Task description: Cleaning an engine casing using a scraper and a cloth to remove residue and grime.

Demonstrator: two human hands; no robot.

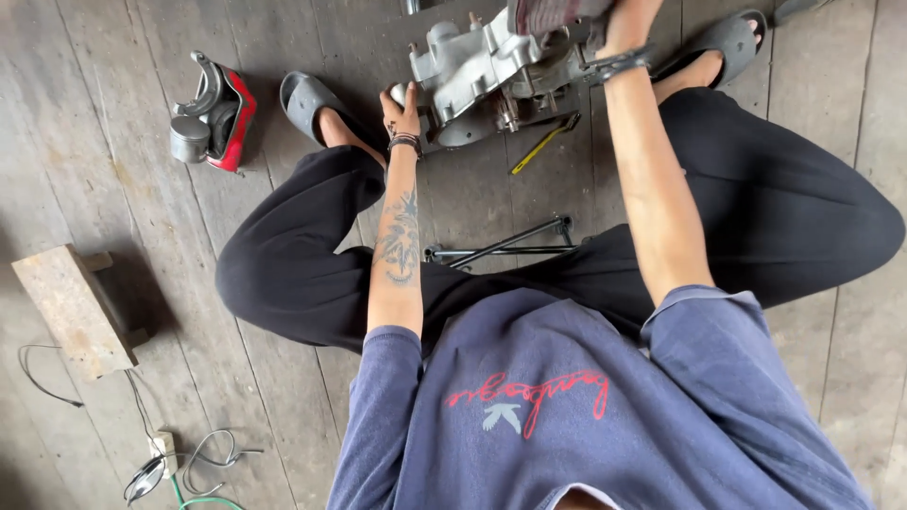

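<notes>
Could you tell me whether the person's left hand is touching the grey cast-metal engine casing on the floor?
Touching. The head view shows the left hand pressed against the lower left edge of the grey cast-metal engine casing, its fingers wrapped onto the metal with no gap.

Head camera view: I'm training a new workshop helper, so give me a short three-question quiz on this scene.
1. True or false: the left hand rests on the grey metal engine case.
2. Which tool lies on the floor just below the engine case?
A. a yellow-handled tool
B. a hammer
C. a paintbrush
3. Fill in: the wooden block lies on the plank floor to the person's ____ side.

Key: 1 true; 2 A; 3 left. The right hand is up at the top of the case, partly cut off by the picture's edge.
</notes>
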